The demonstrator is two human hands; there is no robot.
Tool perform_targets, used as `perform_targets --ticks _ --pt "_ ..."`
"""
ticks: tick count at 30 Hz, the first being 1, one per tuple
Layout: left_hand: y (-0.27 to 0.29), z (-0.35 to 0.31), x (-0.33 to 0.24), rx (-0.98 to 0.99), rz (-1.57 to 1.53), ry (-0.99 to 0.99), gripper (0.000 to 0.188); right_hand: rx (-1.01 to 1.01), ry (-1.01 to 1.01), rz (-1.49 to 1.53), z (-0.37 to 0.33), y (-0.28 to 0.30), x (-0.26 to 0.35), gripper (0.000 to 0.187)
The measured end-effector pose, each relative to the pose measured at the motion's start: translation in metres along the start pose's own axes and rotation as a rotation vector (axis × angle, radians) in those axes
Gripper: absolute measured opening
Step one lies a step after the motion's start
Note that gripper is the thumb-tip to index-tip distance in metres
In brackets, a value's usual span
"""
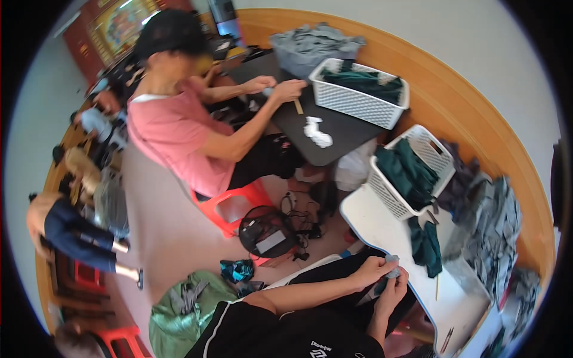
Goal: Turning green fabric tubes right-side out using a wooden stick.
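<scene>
Nearest the camera is the wearer's black shirt (268,331). Left hand (369,273) and right hand (391,293) meet by the edge of the white surface (377,228). Each grip is closed to a fingertip pinch on one small grey piece (393,272), located between the hands; two-handed holding presumably steadies it. Its exact form cannot be told. On the surface, the white basket (387,192) apparently keeps green cloth (407,173) together within reach. One green strip (425,250) lies near the basket, probably positioned for easy pickup.
</scene>
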State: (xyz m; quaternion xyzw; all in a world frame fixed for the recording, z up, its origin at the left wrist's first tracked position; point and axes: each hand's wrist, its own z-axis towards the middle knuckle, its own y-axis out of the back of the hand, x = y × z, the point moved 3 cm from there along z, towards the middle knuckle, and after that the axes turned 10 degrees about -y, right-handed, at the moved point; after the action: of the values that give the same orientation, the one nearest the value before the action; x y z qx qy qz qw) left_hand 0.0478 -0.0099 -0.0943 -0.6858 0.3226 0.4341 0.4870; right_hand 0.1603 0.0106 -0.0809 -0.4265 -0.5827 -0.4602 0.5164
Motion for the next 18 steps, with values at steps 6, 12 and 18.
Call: perform_targets --ticks 6,12,18 --pt "0.014 -0.004 -0.006 -0.039 0.084 -0.057 0.043 0.035 0.029 -0.084 -0.006 -0.01 0.0 0.021" --pt "-0.005 -0.003 -0.003 0.119 0.188 -0.044 0.033 -0.02 -0.028 -0.083 -0.004 0.013 0.01 0.021" --pt "-0.013 -0.001 0.0 0.145 0.059 0.037 0.034 -0.095 0.01 -0.07 -0.012 0.021 0.018 0.016"
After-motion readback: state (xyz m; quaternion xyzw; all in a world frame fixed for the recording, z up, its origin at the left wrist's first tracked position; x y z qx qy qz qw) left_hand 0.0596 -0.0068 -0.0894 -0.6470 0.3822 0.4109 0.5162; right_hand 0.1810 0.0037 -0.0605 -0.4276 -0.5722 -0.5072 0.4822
